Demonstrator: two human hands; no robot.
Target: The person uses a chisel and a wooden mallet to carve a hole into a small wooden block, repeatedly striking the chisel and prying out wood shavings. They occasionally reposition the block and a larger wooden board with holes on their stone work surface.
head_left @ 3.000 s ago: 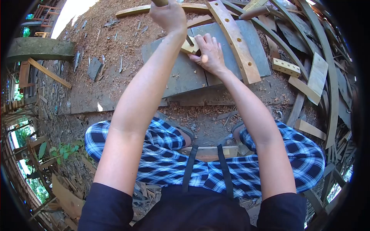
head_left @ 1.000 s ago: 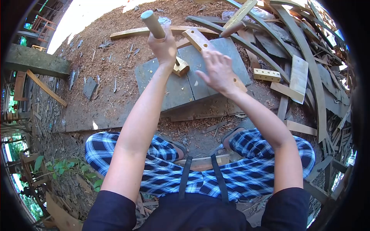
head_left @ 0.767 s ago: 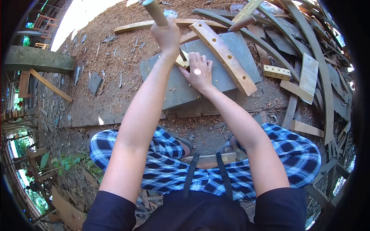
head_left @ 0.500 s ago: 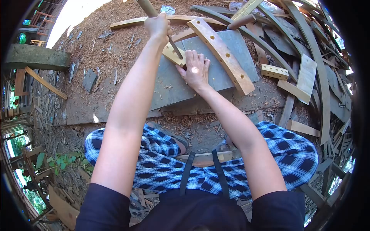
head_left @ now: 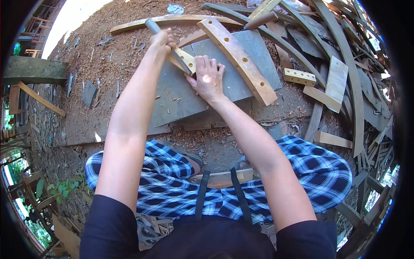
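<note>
left hand (head_left: pixel 161 41) grips a chisel (head_left: pixel 172 49), its blade angled down onto a small wood block (head_left: pixel 183 58) lying on the grey slab (head_left: pixel 172 95). right hand (head_left: pixel 207 77) lies flat, fingers spread, pressing the block's near end beside a drilled curved plank (head_left: pixel 237 54).

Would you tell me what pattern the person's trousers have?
Blue, black and white plaid trousers, seen best in the head view.

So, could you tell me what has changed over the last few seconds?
A second ago the right hand was lifted and open; it has since come down flat beside the small wood block on the grey slab. The left hand has kept hold of the chisel, its handle now tilted further left. The curved drilled board stayed across the slab.
</note>
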